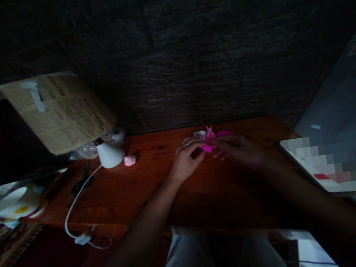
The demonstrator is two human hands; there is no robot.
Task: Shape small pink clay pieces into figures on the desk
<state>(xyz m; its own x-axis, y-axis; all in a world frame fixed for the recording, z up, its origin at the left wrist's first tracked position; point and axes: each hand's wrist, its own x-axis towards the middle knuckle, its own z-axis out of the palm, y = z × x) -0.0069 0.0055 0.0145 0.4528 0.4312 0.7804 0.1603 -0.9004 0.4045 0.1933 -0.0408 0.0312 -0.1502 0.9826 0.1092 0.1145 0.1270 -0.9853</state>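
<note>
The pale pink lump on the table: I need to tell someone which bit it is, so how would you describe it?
Start at the wooden table and find the white lamp cone at its far left. The pale pink lump lies just right of the cone, alone on bare wood. It is paler than the bright pink piece between the left hand and right hand.
</note>
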